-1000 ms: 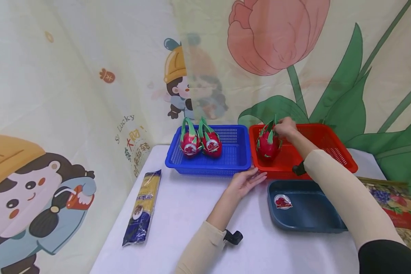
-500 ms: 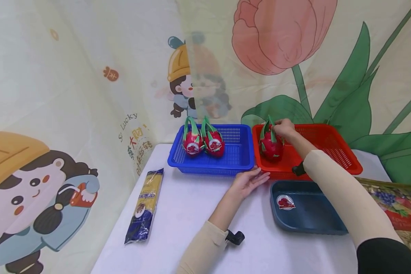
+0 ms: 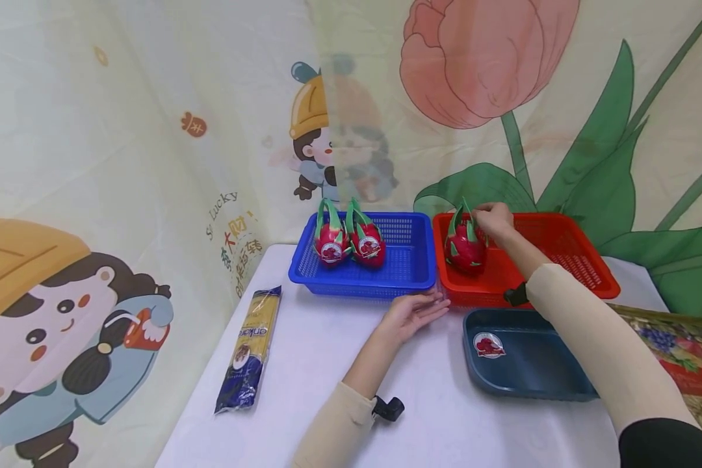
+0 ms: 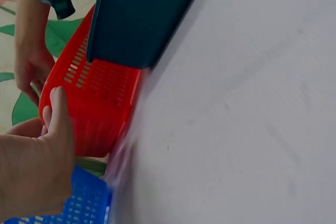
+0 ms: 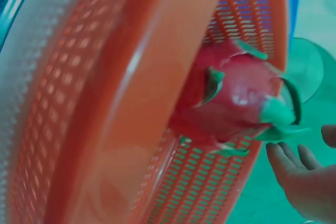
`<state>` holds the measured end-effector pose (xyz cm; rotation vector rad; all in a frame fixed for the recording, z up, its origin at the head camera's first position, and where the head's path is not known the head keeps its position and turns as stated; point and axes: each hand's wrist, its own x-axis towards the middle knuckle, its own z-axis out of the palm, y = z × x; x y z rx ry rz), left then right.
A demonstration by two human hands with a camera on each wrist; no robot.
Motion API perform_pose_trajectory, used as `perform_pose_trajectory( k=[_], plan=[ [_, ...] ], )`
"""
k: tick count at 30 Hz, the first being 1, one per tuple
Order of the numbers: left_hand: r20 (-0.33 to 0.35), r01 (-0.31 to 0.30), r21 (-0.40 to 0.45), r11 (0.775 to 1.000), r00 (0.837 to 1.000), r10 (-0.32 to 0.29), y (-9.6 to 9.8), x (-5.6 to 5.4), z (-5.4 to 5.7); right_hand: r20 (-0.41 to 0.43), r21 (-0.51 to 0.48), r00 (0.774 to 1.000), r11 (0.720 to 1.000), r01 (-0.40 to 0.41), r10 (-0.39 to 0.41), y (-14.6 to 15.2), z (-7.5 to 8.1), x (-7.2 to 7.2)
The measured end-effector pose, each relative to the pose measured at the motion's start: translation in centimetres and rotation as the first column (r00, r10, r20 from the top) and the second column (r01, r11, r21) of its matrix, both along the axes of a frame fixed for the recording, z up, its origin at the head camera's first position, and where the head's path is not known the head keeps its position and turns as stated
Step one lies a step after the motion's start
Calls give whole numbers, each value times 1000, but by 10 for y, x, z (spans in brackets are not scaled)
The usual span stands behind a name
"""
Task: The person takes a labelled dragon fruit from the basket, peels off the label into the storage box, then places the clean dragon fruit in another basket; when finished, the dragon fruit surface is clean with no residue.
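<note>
A dragon fruit [image 3: 465,247] with green leaf tips sits at the left end of the red basket [image 3: 526,276]. My right hand [image 3: 493,218] is just right of its leaves; in the right wrist view this hand [image 5: 310,179] has loosely bent fingers around nothing, a small gap from the leaf tips. My left hand [image 3: 412,316] is held with relaxed, extended fingers in front of where the two baskets meet. Two more dragon fruits, the left one [image 3: 331,244] and the right one [image 3: 367,242], lean side by side in the blue basket [image 3: 406,260], each with a round sticker.
A dark teal tray [image 3: 538,357] with a similar sticker stands before the red basket, partly behind my right forearm. A pasta packet [image 3: 249,351] lies at the left of the white table [image 3: 304,364]. A fruit-printed bag [image 3: 678,351] is at the right. Printed curtains hang behind.
The right hand has let go of the dragon fruit and moved slightly right; the fruit now rests in the red basket. The left hand has drawn a little back from the baskets.
</note>
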<state>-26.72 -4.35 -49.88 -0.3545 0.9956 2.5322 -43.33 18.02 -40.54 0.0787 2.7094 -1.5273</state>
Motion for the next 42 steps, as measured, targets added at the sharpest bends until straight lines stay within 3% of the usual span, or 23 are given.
perform_pose_trajectory(
  k=[8,14,26,32,42],
  plan=[
    [-88,-14,-64,998,996,8,-36,8,1,-102,-18,993,999,50,-51,-23,14,11],
    [-96,-56,-79,995,994,49,-68,15,1,-121,-45,993,999,-12,7,-50,25,17],
    [-122,-163,-96,982,981,151,-118,24,1,-18,-171,990,975,-139,138,-113,28,5],
    [-123,-227,-82,970,969,216,-138,24,5,61,-128,977,973,-194,203,-142,19,-4],
    [-119,-308,5,951,944,307,-152,22,6,125,-85,973,980,-182,192,-171,18,-16]
  ],
)
